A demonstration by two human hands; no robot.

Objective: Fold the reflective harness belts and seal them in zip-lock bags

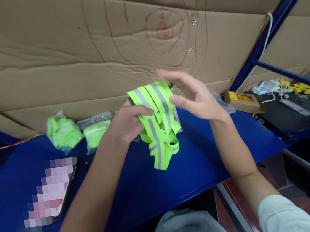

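A bundle of neon green straps with grey reflective stripes (159, 119) hangs above the blue table (201, 155). My left hand (128, 121) grips its left side, thumb across the front and the other fingers behind. At the upper right of the bundle is my right hand (190, 93), its fingers apart and slightly blurred, the thumb tip at the strap's edge. Loops and loose ends dangle below my left hand. Two clear bags hold similar green straps, one rounded (63, 132) and one flatter (96, 133), left of my hands.
A phone (52, 192) with a white cable lies at the left. Cardboard (47, 50) stands behind the table. At the right are an open small box (243, 101), a blue metal frame (283, 21) and yellow pieces (307, 90) on a dark surface.
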